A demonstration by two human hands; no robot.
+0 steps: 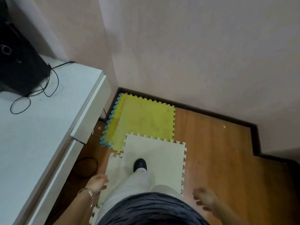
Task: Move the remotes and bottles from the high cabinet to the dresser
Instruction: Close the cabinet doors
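Note:
No remote or bottle is in view. A white dresser (40, 127) fills the left side, its top seen from above. My left hand (97, 181) hangs low beside the dresser's front, fingers relaxed and holding nothing, bracelets on the wrist. Low on the right, over the wooden floor, my right hand (204, 198) is blurred, with fingers spread and nothing in it. The high cabinet is out of view.
A black device (19, 62) with loose black cables (48, 85) sits at the dresser's back left. Yellow (146, 117) and white foam mats (155, 156) lie on the wood floor in the wall corner. One foot in a dark shoe (140, 164) stands on the white mat.

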